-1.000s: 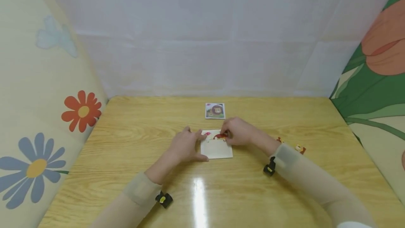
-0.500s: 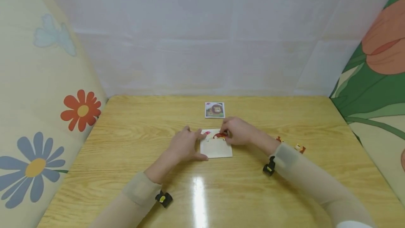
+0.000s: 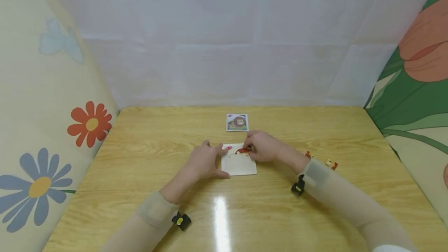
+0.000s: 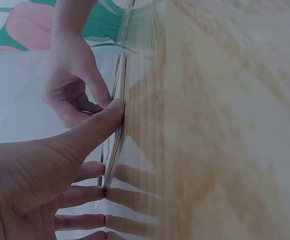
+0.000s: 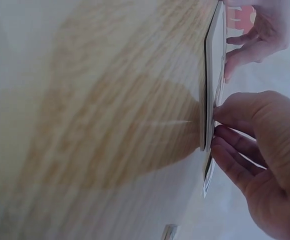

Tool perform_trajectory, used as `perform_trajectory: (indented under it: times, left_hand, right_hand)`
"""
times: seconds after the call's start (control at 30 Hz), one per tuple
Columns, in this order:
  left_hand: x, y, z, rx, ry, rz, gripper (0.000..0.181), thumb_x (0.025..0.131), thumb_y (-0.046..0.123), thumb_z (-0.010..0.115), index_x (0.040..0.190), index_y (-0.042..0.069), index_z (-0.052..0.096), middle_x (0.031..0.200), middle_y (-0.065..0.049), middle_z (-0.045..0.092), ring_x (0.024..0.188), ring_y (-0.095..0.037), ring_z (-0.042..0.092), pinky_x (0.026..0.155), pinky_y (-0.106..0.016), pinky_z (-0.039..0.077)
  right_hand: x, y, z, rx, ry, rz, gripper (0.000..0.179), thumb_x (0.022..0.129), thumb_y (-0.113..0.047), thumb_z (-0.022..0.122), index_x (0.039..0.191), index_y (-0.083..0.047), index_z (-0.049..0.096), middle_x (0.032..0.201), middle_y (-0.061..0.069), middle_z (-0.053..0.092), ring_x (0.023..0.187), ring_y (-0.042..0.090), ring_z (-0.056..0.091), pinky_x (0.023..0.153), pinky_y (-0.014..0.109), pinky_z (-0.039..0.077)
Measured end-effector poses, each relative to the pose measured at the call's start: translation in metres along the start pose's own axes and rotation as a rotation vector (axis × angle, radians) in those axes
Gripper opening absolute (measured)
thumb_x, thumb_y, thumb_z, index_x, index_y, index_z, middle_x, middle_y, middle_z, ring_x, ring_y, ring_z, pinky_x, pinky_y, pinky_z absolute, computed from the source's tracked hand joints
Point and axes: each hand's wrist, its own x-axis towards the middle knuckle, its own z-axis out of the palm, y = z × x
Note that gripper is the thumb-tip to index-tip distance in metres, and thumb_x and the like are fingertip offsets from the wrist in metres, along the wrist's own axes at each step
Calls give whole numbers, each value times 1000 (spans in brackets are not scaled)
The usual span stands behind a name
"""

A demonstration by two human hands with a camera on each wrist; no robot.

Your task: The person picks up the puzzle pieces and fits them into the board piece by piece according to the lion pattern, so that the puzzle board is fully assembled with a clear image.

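Note:
In the head view a small white puzzle board lies flat on the table, with pieces along its far part: one with a pink mark at the left and a dark red one. My left hand holds the board at its left side, thumb at the near edge and fingers spread toward the far corner. My right hand pinches a dark red puzzle piece at the board's far right, and its fingers partly hide it. Both wrist views show the board edge-on, with my right fingertips at its surface.
Beyond the board lies a square picture card of a lion. Two loose puzzle pieces, a red one and a yellow-and-red one, lie beside my right forearm on the wooden table. A white cloth hangs behind.
Hardly anything differs: both hands stay in place at the board, and the right fingers keep hold of the red puzzle piece. The view shifts slightly.

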Motion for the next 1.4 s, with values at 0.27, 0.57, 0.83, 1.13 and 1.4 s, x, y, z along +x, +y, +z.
perform_trajectory:
  times: [0.27, 0.57, 0.83, 1.13, 1.4]
  left_hand:
    - [0, 0, 1, -5, 18, -7, 90, 68, 68, 92, 140, 18, 70, 132, -17, 75, 118, -43, 65, 87, -52, 62]
    - [1, 2, -2, -15, 29, -29, 92, 65, 67, 94, 141, 20, 68, 108, -14, 77, 105, -36, 67, 80, -48, 62]
    - [1, 5, -3, -33, 34, -25, 91, 65, 64, 96, 141, 20, 68, 112, -15, 77, 107, -37, 66, 82, -49, 61]
    - [1, 4, -6, -27, 30, -33, 91, 68, 63, 95, 143, 21, 66, 115, -15, 78, 112, -41, 66, 84, -51, 62]
    - [-4, 2, -2, -33, 17, -40, 90, 68, 65, 94, 141, 21, 67, 119, -19, 76, 116, -45, 66, 89, -55, 61]
  right_hand:
    - [-1, -3, 2, 6, 27, 30, 25, 82, 2, 74, 106, -3, 81, 99, 8, 74, 88, 17, 67, 82, 29, 60]
    - [-2, -2, -1, -21, 68, 66, 23, 88, 1, 71, 109, 0, 79, 103, 12, 76, 93, 23, 71, 88, 37, 62]
    - [-21, 20, -28, -29, 107, 135, 25, 95, 0, 62, 115, 5, 75, 108, 18, 78, 97, 28, 73, 90, 43, 62]
    - [-48, 43, -58, -4, 131, 154, 24, 94, 1, 62, 114, 5, 75, 106, 19, 77, 96, 30, 73, 87, 47, 62]
    - [-71, 53, -61, -18, 76, 122, 18, 97, 3, 64, 108, 2, 78, 102, 15, 77, 90, 25, 73, 80, 40, 63]
